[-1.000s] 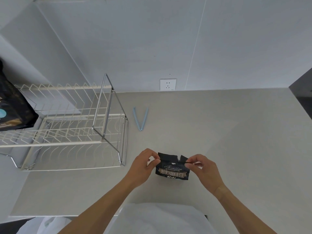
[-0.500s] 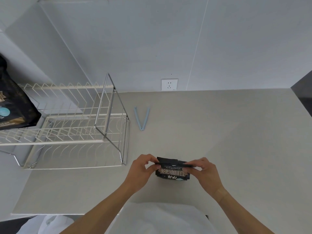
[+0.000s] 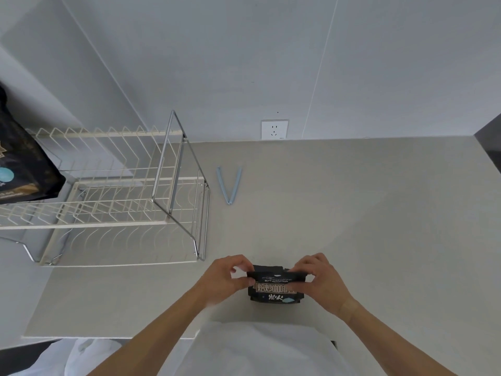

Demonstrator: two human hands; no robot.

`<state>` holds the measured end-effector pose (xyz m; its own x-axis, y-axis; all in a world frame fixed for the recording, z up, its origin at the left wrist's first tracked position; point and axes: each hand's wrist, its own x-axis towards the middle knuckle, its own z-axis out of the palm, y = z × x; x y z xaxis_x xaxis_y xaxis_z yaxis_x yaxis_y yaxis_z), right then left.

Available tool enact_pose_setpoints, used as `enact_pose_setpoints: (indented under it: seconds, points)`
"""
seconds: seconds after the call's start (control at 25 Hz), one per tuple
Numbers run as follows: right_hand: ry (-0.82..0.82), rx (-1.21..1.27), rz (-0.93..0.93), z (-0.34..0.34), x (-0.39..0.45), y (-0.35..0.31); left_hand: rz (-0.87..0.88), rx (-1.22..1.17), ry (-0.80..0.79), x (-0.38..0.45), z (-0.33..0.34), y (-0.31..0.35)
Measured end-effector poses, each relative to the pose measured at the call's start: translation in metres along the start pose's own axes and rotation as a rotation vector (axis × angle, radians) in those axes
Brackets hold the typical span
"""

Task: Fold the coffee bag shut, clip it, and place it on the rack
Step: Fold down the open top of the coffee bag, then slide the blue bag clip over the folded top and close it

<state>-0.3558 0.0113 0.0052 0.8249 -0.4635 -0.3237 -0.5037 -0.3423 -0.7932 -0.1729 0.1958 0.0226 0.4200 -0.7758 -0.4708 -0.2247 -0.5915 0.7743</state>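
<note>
A small black coffee bag (image 3: 275, 290) with white and gold lettering stands on the grey counter near its front edge. My left hand (image 3: 226, 278) pinches the bag's top left corner and my right hand (image 3: 318, 280) pinches its top right corner. The bag's top is folded over into a flat band between my fingers. A light blue clip (image 3: 229, 184) lies open in a V on the counter, well behind the bag. The cream wire rack (image 3: 113, 202) with a chrome frame stands at the left.
A large dark coffee bag (image 3: 20, 161) sits on the rack's upper tier at the far left. A white wall socket (image 3: 274, 129) is behind the counter. The counter (image 3: 366, 226) ends in a dark edge at the far right.
The bag's open, notched top has been folded down toward me into a flat band. Both hands have stayed at its upper corners and closed in over the fold.
</note>
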Motion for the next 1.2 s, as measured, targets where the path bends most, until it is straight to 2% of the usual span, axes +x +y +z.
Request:
enact_pose_setpoints:
  seconds: [0.08, 0.16, 0.2, 0.28, 0.4, 0.52, 0.6, 0.72, 0.92, 1.12, 1.2]
  points:
    - [-0.023, -0.015, 0.016, -0.001, 0.005, -0.001, -0.032, -0.05, -0.16, 0.009, -0.016, 0.003]
    - [-0.045, -0.02, 0.017, -0.003, 0.009, -0.001, -0.094, -0.191, -0.24, 0.023, -0.028, 0.006]
    - [-0.062, -0.023, 0.014, -0.005, 0.011, -0.001, -0.138, -0.235, -0.215, 0.032, -0.03, 0.005]
    - [-0.089, -0.033, 0.009, -0.008, 0.016, -0.002, -0.237, -0.205, -0.053, 0.059, -0.03, 0.005]
    - [-0.119, -0.026, 0.019, -0.012, 0.023, -0.003, -0.322, -0.038, 0.222, 0.106, -0.028, 0.005]
    - [-0.171, 0.002, 0.025, -0.015, 0.028, -0.002, -0.341, 0.187, 0.392, 0.142, -0.044, 0.005]
    - [-0.188, 0.007, 0.031, -0.016, 0.029, -0.001, -0.375, 0.314, 0.408, 0.16, -0.057, 0.003]
    - [-0.193, -0.006, 0.019, -0.016, 0.03, 0.0, -0.4, 0.453, 0.313, 0.177, -0.064, -0.001]
    - [-0.197, 0.002, 0.017, -0.015, 0.03, 0.003, -0.218, 0.622, 0.376, 0.169, -0.05, -0.011]
    - [-0.199, 0.029, 0.026, -0.015, 0.028, 0.002, -0.237, 0.609, 0.464, 0.142, -0.032, -0.023]
    - [-0.184, 0.061, 0.039, -0.014, 0.026, 0.001, -0.243, 0.533, 0.51, 0.129, -0.026, -0.026]
